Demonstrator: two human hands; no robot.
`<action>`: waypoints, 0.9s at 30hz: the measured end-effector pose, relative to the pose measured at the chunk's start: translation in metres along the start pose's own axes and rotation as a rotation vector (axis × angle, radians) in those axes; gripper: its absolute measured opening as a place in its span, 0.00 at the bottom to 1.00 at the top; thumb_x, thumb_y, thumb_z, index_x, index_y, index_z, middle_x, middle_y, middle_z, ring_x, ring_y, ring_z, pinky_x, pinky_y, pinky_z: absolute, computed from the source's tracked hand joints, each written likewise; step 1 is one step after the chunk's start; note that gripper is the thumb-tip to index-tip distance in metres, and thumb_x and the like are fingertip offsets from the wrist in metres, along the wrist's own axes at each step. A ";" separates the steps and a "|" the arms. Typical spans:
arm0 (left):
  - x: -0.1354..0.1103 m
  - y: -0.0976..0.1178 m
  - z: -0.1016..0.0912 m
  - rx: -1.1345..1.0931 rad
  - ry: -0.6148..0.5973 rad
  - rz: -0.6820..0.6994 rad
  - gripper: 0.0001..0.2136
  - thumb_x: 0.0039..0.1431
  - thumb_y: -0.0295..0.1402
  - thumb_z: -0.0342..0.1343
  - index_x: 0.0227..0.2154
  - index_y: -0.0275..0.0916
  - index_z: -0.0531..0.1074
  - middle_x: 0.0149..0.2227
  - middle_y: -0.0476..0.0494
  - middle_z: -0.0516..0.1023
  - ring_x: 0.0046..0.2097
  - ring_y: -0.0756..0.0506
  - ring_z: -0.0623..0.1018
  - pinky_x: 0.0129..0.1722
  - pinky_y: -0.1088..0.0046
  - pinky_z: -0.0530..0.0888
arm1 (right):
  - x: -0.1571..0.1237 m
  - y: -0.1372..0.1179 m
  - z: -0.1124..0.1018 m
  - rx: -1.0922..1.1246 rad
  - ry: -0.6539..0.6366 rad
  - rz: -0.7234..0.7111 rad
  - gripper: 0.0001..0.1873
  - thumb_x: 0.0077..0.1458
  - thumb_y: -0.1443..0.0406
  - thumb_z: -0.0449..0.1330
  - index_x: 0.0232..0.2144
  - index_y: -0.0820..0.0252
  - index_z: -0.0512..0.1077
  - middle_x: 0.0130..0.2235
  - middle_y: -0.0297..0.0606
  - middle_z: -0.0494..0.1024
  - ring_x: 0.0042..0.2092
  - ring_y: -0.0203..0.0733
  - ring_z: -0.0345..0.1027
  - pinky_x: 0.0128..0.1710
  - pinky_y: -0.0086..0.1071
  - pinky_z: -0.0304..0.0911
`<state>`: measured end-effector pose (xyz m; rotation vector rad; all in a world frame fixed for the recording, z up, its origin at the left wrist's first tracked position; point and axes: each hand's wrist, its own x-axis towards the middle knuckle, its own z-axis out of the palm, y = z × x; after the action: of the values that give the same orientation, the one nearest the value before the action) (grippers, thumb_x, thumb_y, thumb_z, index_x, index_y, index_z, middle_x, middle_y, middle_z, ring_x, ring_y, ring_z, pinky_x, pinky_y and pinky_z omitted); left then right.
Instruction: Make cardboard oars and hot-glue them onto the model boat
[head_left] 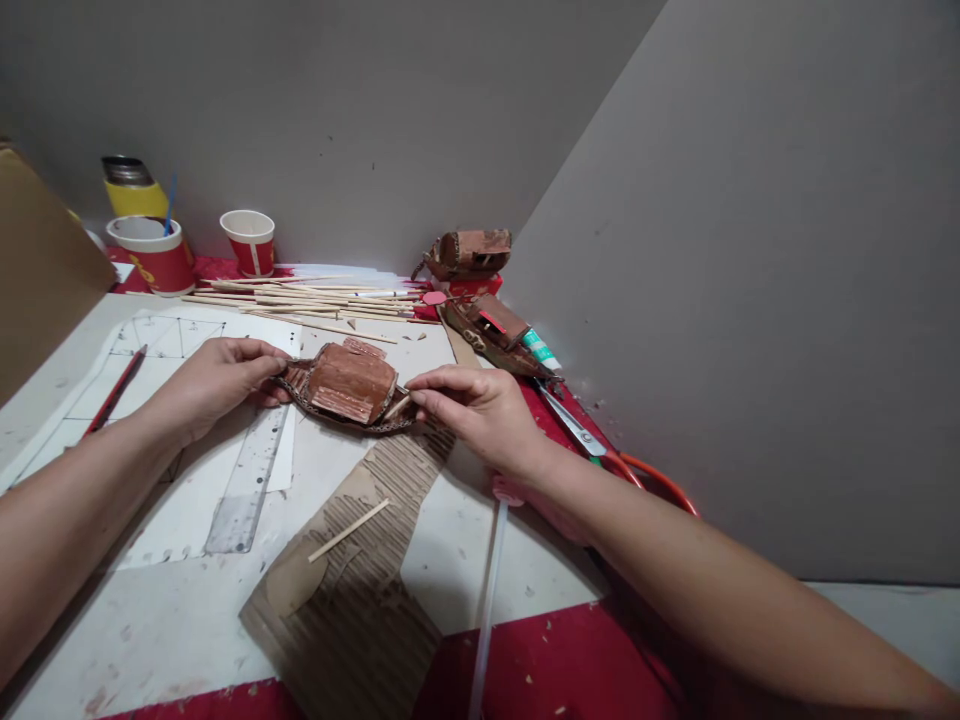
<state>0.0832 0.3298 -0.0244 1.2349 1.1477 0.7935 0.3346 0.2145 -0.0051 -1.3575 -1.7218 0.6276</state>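
Observation:
A small brown cardboard model boat (352, 383) with a curved cabin roof is held just above the table, between both hands. My left hand (229, 382) pinches its left tip between thumb and fingers. At the other end, my right hand (480, 410) has thumb and forefinger closed on a short wooden stick (399, 407), which lies against the boat's right end. Whether the other right fingers also touch the hull is hidden. Below the boat lies a piece of corrugated cardboard (337, 640) with a cut wooden stick (349, 531) on it.
A clear ruler (247, 490) and a red pencil (116, 388) lie on drawn paper (150, 510). Many thin sticks (315, 298) and two paper cups (250, 245) are behind. Two more model boats (472, 255), scissors (574, 420) and a glue stick (491, 590) are rightward.

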 end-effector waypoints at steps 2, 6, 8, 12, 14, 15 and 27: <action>-0.001 0.001 0.001 0.004 -0.003 0.001 0.03 0.50 0.26 0.61 0.29 0.32 0.75 0.23 0.44 0.78 0.23 0.52 0.76 0.24 0.80 0.73 | 0.001 0.001 0.001 -0.054 -0.019 -0.054 0.07 0.55 0.69 0.58 0.34 0.62 0.77 0.34 0.40 0.80 0.36 0.39 0.74 0.36 0.32 0.69; -0.002 0.002 0.002 0.013 -0.001 0.002 0.04 0.51 0.27 0.61 0.29 0.31 0.75 0.22 0.45 0.77 0.23 0.52 0.76 0.23 0.81 0.72 | 0.004 0.002 0.003 -0.140 -0.054 -0.153 0.07 0.55 0.71 0.58 0.33 0.62 0.77 0.34 0.40 0.80 0.36 0.39 0.74 0.38 0.32 0.68; -0.001 0.002 0.001 0.017 -0.001 0.001 0.04 0.51 0.27 0.60 0.29 0.31 0.74 0.22 0.45 0.77 0.22 0.52 0.76 0.22 0.81 0.71 | 0.005 0.003 0.004 -0.177 -0.064 -0.187 0.07 0.55 0.73 0.58 0.33 0.61 0.77 0.33 0.40 0.80 0.36 0.39 0.73 0.38 0.32 0.67; 0.000 0.001 0.001 0.020 -0.004 -0.005 0.04 0.51 0.27 0.60 0.30 0.31 0.74 0.22 0.44 0.77 0.22 0.52 0.76 0.23 0.81 0.72 | 0.005 0.002 0.006 -0.235 -0.081 -0.237 0.08 0.55 0.74 0.58 0.33 0.62 0.76 0.33 0.41 0.79 0.35 0.40 0.72 0.38 0.32 0.67; -0.001 0.001 0.001 0.017 -0.005 -0.008 0.04 0.52 0.26 0.60 0.30 0.31 0.74 0.22 0.44 0.77 0.23 0.52 0.76 0.24 0.81 0.72 | 0.005 0.001 0.008 -0.245 -0.080 -0.248 0.07 0.55 0.74 0.58 0.33 0.63 0.76 0.33 0.42 0.79 0.35 0.40 0.72 0.37 0.33 0.67; -0.001 0.001 0.001 0.015 -0.006 -0.009 0.04 0.52 0.26 0.60 0.30 0.30 0.74 0.22 0.44 0.77 0.23 0.52 0.76 0.24 0.81 0.72 | 0.004 0.001 0.008 -0.245 -0.078 -0.248 0.07 0.55 0.74 0.58 0.32 0.62 0.76 0.33 0.41 0.79 0.35 0.40 0.72 0.37 0.32 0.66; -0.001 0.001 -0.001 0.020 -0.008 -0.001 0.06 0.48 0.30 0.61 0.29 0.31 0.75 0.22 0.45 0.78 0.22 0.52 0.75 0.22 0.82 0.71 | 0.001 -0.003 0.016 -0.198 -0.011 -0.222 0.04 0.55 0.72 0.59 0.31 0.60 0.71 0.29 0.33 0.77 0.30 0.35 0.70 0.32 0.26 0.64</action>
<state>0.0818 0.3295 -0.0232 1.2522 1.1523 0.7774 0.3191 0.2166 -0.0111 -1.2721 -1.9511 0.3478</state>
